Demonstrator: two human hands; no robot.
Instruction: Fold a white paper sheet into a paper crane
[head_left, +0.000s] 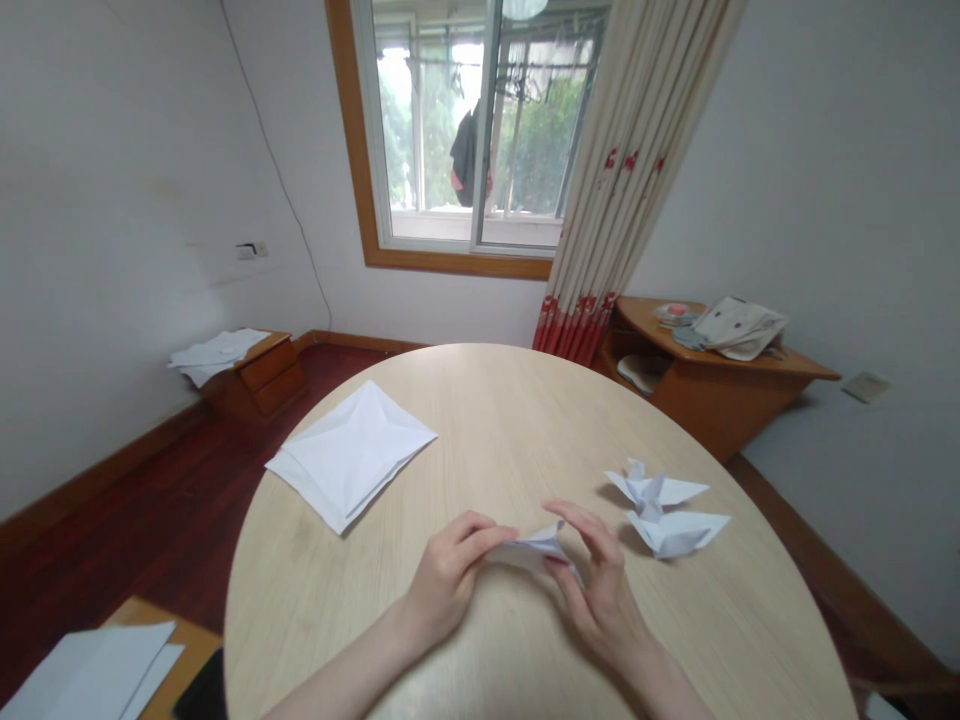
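- Near the front middle of the round table (pixel 495 420), pinching a small folded paper (pixel 537 547) between both hands, just above the wood.
- Closing the left hand (pixel 450 578) on the paper's left end in a thumb-and-fingertip pinch, with the other fingers curled in.
- Nipping the right end with the right hand (pixel 604 592), using the thumb and first fingers, with the remaining fingers half spread over the fold.
- Judging by the look: handling as very light and thin, limp in the single layers, stiffer along the creases. Likely creasing or tearing under a hard squeeze and sliding easily on the smooth tabletop.
- Probably gripping best at the layered ends or along a crease, with fingertips only, not across the thin flaps.
- Lying just right of the right hand, not touching it: two folded paper shapes (pixel 675 532), with points sticking out toward the hands.
- Sitting well to the left and farther back, near the left rim: a stack of creased sheets (pixel 352 455).
- Showing bare wood between the stack and the hands, and across the far half of the table.
- Curving close under the wrists: the near rim, leaving little room toward the body.
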